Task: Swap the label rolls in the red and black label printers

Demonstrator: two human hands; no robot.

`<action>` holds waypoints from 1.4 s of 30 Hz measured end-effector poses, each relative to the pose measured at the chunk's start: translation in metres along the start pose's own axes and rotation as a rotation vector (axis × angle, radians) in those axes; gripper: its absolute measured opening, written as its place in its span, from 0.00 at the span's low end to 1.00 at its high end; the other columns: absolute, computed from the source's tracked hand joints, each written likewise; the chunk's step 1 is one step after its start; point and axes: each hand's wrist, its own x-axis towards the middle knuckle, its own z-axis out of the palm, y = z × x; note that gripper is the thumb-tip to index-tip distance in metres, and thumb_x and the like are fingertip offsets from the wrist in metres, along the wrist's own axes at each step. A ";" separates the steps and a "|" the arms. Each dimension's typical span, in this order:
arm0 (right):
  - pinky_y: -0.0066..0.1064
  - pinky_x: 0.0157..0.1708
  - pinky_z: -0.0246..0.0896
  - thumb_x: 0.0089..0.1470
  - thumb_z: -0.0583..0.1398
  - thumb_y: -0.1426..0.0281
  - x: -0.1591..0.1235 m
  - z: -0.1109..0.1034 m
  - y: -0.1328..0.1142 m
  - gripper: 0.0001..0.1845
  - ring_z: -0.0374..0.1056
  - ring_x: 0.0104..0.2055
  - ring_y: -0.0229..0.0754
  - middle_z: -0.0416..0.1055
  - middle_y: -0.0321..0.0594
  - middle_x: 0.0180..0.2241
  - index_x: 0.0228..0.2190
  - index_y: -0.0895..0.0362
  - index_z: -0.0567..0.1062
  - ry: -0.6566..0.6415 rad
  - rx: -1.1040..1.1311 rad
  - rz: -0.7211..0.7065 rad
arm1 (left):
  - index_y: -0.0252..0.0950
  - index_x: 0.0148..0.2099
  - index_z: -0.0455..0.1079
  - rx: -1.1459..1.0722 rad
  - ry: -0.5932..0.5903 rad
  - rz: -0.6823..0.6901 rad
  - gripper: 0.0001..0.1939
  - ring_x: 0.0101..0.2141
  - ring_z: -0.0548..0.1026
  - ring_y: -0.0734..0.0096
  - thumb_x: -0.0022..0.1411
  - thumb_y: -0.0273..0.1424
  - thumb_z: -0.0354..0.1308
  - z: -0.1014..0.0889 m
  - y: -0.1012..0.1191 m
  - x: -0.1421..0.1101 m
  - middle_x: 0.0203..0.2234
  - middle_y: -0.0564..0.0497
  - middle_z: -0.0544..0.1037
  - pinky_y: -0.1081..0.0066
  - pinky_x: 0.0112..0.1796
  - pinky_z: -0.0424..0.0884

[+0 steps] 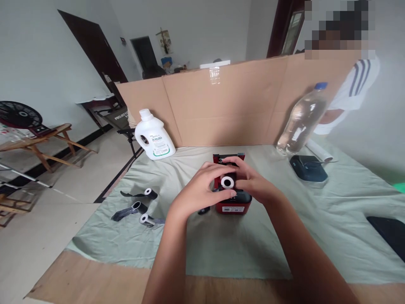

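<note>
Both hands meet over a small red and black machine (232, 207), which looks like a label printer with its lid raised at the back. Between them is a small dark roll (227, 182) with a white ring end facing me. My left hand (202, 185) closes on the roll from the left, thumb low and fingers over the top. From the right, my right hand (253, 179) curls its fingers round the roll. The hands hide much of the machine's inside. A small black object (204, 210) lies left of the machine, partly covered by my left wrist.
Several black film rolls lie at left, one being a white-cored roll (146, 219). Behind stand a white jug (154, 137), a cardboard screen (221, 109) and a blue-capped bottle (302, 122). A dark box (308, 168) sits right. A person in a white sleeve (363, 82) is beyond.
</note>
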 end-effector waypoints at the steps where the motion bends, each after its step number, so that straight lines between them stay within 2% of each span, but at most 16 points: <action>1: 0.33 0.40 0.67 0.44 0.62 0.76 0.000 0.000 0.001 0.37 0.72 0.42 0.42 0.75 0.37 0.42 0.56 0.48 0.64 0.008 0.001 -0.006 | 0.48 0.60 0.73 0.005 -0.004 -0.021 0.23 0.61 0.68 0.54 0.63 0.37 0.66 -0.001 0.001 0.000 0.57 0.50 0.77 0.51 0.60 0.66; 4: 0.33 0.42 0.67 0.44 0.61 0.77 0.002 0.001 0.003 0.39 0.72 0.43 0.41 0.73 0.36 0.42 0.58 0.46 0.61 0.007 0.021 -0.041 | 0.49 0.60 0.73 -0.004 -0.018 -0.049 0.21 0.60 0.69 0.56 0.66 0.36 0.62 0.000 -0.002 -0.004 0.58 0.50 0.76 0.53 0.60 0.68; 9: 0.38 0.47 0.69 0.44 0.64 0.76 0.006 0.011 0.003 0.47 0.73 0.50 0.44 0.69 0.41 0.52 0.63 0.44 0.53 0.010 0.037 -0.064 | 0.49 0.57 0.76 -0.050 -0.029 -0.076 0.17 0.58 0.72 0.57 0.67 0.34 0.61 -0.002 -0.003 -0.005 0.58 0.51 0.76 0.57 0.56 0.71; 12: 0.39 0.50 0.69 0.44 0.66 0.74 0.007 0.014 0.002 0.49 0.73 0.51 0.45 0.67 0.41 0.55 0.63 0.42 0.53 -0.002 0.066 -0.071 | 0.48 0.58 0.74 -0.072 -0.017 -0.102 0.20 0.49 0.77 0.60 0.63 0.32 0.64 -0.001 -0.002 -0.003 0.54 0.51 0.79 0.60 0.50 0.75; 15: 0.36 0.46 0.70 0.44 0.63 0.74 0.006 0.013 0.000 0.44 0.71 0.54 0.46 0.66 0.41 0.58 0.62 0.43 0.57 0.021 0.074 -0.035 | 0.48 0.61 0.70 -0.038 0.069 -0.093 0.27 0.51 0.76 0.59 0.60 0.29 0.66 0.005 -0.003 -0.002 0.53 0.51 0.78 0.61 0.52 0.73; 17: 0.35 0.41 0.70 0.46 0.62 0.72 0.004 0.012 -0.001 0.39 0.71 0.52 0.46 0.67 0.42 0.56 0.59 0.45 0.61 0.096 0.016 0.023 | 0.48 0.61 0.69 0.048 0.119 -0.087 0.29 0.53 0.74 0.57 0.59 0.29 0.67 0.010 -0.005 0.000 0.53 0.50 0.77 0.59 0.54 0.72; 20: 0.35 0.37 0.69 0.48 0.65 0.68 0.004 0.012 -0.002 0.29 0.71 0.44 0.44 0.69 0.41 0.46 0.53 0.50 0.67 0.194 -0.139 0.109 | 0.48 0.62 0.68 0.203 0.138 -0.075 0.29 0.51 0.75 0.57 0.59 0.26 0.63 0.018 -0.009 0.005 0.50 0.49 0.75 0.59 0.52 0.72; 24: 0.35 0.33 0.67 0.48 0.66 0.67 0.005 0.015 0.001 0.21 0.70 0.38 0.44 0.70 0.36 0.36 0.44 0.52 0.68 0.231 -0.261 0.111 | 0.47 0.62 0.67 0.360 0.157 -0.047 0.30 0.49 0.75 0.58 0.59 0.22 0.58 0.029 -0.010 0.010 0.47 0.49 0.73 0.58 0.53 0.70; 32: 0.38 0.37 0.69 0.47 0.64 0.71 0.005 0.015 0.002 0.23 0.73 0.39 0.47 0.73 0.39 0.37 0.46 0.52 0.67 0.324 -0.350 0.087 | 0.44 0.61 0.67 0.442 0.241 -0.088 0.28 0.50 0.74 0.56 0.58 0.24 0.59 0.039 -0.011 0.014 0.49 0.47 0.74 0.55 0.55 0.68; 42: 0.36 0.36 0.70 0.42 0.62 0.74 0.004 0.015 -0.012 0.25 0.75 0.40 0.46 0.77 0.40 0.39 0.44 0.52 0.66 0.393 -0.186 0.097 | 0.42 0.62 0.65 0.226 0.255 -0.107 0.29 0.56 0.75 0.54 0.58 0.28 0.64 0.035 -0.011 0.014 0.57 0.46 0.76 0.56 0.57 0.70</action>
